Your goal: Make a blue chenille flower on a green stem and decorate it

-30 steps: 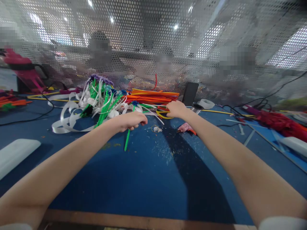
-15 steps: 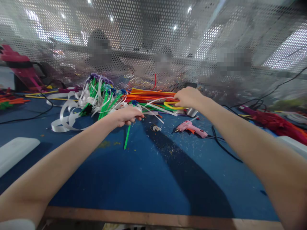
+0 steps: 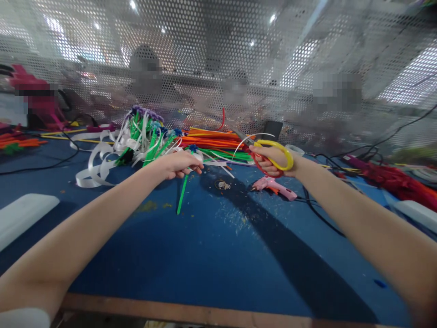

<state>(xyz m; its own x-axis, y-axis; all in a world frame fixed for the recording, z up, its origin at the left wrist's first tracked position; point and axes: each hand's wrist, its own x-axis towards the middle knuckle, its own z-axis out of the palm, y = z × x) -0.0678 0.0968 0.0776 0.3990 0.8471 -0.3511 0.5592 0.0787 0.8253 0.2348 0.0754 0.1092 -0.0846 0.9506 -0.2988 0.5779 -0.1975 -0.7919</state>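
My left hand (image 3: 184, 165) is closed around a pipe-cleaner flower with a blue head (image 3: 193, 148) and a green stem (image 3: 182, 196) that points down toward the table. White ribbon runs from this hand to the right. In my right hand (image 3: 268, 160) is a pair of scissors (image 3: 285, 155) with yellow and red handles, the blades pointing up and to the left. Just below that hand lies a pink glue gun (image 3: 275, 187). Bundled flowers (image 3: 143, 132) with purple and blue heads and white ribbons lie left of my left hand.
Orange pipe cleaners (image 3: 211, 136) and green ones (image 3: 225, 155) lie at the back, before a perforated metal screen (image 3: 205, 59). Small pale beads (image 3: 222, 185) sit mid-table. Loose white ribbon (image 3: 90, 168) curls at left. A black cable (image 3: 321, 217) trails at right.
My right hand has lifted the scissors from the back of the table and turned them, moving slightly toward me. The left hand stays almost still with the flower.
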